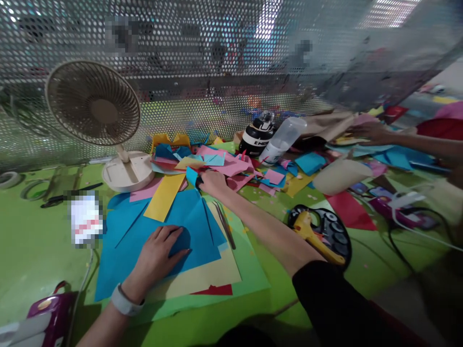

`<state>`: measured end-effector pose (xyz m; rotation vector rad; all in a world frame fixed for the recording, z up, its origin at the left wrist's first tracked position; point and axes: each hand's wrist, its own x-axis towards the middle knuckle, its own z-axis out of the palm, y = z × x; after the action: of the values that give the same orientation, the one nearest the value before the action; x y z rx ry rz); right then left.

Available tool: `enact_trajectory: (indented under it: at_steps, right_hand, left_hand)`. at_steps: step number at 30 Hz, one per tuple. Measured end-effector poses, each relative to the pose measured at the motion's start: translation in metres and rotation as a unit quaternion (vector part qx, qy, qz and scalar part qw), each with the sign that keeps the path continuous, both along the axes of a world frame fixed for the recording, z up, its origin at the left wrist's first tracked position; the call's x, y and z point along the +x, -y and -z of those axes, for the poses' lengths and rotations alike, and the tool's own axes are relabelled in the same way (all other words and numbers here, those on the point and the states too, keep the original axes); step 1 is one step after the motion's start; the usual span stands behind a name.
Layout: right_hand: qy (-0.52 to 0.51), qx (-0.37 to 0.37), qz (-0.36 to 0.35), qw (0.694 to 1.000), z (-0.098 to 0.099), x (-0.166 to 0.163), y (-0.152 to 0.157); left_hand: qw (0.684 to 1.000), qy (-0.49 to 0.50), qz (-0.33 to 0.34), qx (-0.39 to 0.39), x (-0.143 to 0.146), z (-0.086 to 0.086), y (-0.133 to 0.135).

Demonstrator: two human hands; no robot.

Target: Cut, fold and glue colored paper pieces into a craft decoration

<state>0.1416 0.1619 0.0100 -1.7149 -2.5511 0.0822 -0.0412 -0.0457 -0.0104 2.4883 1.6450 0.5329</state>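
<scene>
My left hand lies flat, fingers spread, on a large blue paper sheet that has slits or cut edges. My right hand reaches to the far edge of the sheets, its fingers closed at a small blue paper piece; a dark bit shows by the fingertips, too small to name. A yellow paper strip lies between the hands. Cream paper and light green paper stick out beneath the blue. Metal tweezers rest right of the blue sheet.
A fan stands at the back left, near a lit phone. Paper scraps, a black bottle and a clear bottle line the mesh. A yellow glue gun lies right; another person's arm reaches in.
</scene>
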Motion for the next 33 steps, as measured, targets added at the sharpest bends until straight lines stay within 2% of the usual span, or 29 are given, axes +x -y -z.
enact_trajectory:
  at_steps: [6, 10, 12, 15, 17, 19, 26, 30, 33]
  right_hand:
    - [-0.018, 0.003, -0.014, 1.000, -0.004, 0.000, 0.003]
    - [-0.050, -0.009, -0.046, 0.998, -0.012, 0.013, 0.017]
    - [-0.067, -0.029, -0.089, 0.993, -0.014, 0.026, 0.029]
    - [-0.079, -0.068, -0.198, 0.975, -0.012, 0.047, 0.045]
    - [-0.082, -0.070, -0.267, 0.958, -0.007, 0.055, 0.051]
    - [-0.087, -0.059, -0.300, 0.948, 0.000, 0.057, 0.052]
    - [-0.118, -0.040, -0.301, 0.945, 0.014, 0.044, 0.044]
    - [-0.152, -0.026, -0.295, 0.943, 0.013, 0.045, 0.047]
    - [-0.180, -0.016, -0.292, 0.939, 0.011, 0.050, 0.056]
  left_hand:
    - [1.000, -0.023, 0.003, 0.000, 0.001, -0.001, 0.000]
    - [1.000, -0.028, 0.005, 0.009, -0.001, 0.002, 0.000]
    - [0.999, -0.033, 0.004, 0.013, -0.001, 0.003, -0.001]
    - [0.999, -0.039, 0.009, 0.016, -0.001, 0.003, -0.002]
    - [0.999, -0.035, 0.009, 0.021, -0.001, 0.001, -0.002]
    - [0.999, -0.023, 0.006, 0.024, 0.000, -0.001, -0.002]
    - [1.000, 0.030, -0.003, 0.000, -0.002, -0.008, 0.001]
    - [0.997, 0.069, -0.026, -0.032, -0.005, -0.008, 0.001]
    - [0.987, 0.140, -0.052, -0.065, -0.007, -0.009, 0.001]
